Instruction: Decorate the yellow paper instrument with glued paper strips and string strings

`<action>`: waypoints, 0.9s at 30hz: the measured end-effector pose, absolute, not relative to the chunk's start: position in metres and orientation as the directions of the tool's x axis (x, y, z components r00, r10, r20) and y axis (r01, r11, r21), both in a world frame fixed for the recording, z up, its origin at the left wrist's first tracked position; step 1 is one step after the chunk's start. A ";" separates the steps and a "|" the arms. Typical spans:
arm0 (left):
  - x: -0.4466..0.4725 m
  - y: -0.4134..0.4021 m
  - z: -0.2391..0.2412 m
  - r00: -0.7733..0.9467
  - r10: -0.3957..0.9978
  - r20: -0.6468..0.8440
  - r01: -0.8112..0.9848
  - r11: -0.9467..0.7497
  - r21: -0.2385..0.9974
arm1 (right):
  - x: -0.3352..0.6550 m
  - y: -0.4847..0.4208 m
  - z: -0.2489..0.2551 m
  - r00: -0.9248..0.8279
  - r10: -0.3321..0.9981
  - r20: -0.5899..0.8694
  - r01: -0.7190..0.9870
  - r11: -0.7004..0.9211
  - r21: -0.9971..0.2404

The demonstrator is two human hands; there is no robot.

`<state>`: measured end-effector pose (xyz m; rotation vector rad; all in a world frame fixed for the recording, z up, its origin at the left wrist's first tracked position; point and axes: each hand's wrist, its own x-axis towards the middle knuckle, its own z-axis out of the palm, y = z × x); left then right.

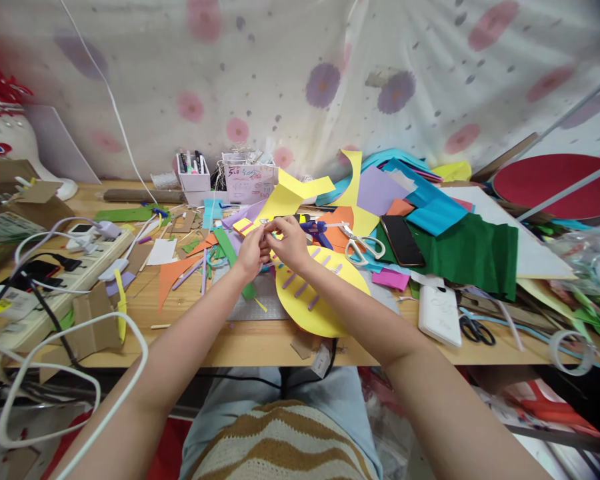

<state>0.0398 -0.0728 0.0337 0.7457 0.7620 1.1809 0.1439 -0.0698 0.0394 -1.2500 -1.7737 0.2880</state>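
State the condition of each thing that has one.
Left hand: fingers curled
Right hand: fingers bent
Yellow disc: purple strips on it
Phone: screen dark
Power strip: plugs inserted
Pen holder: holding pens
White-handled scissors: lying, blade opening unclear
Glue gun: lying, power unclear

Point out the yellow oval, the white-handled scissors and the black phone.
Yellow oval (303, 316): head view, lower-left surface.
White-handled scissors (357, 240): head view, near pivot.
Black phone (403, 240): head view, middle of screen.

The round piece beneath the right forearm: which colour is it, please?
The round piece is yellow, with purple strips; head view.
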 end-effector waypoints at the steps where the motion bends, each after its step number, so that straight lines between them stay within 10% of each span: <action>1: 0.041 -0.073 0.033 0.183 0.977 -0.113 -0.506 0.192 0.841 | 0.144 -0.069 0.039 -0.070 0.837 0.542 0.625 0.461 -0.630; 27: 0.041 -0.070 0.038 -0.091 0.989 -0.116 -0.459 0.062 0.886 | 0.146 -0.070 0.040 -0.131 0.783 0.609 0.427 0.599 -0.678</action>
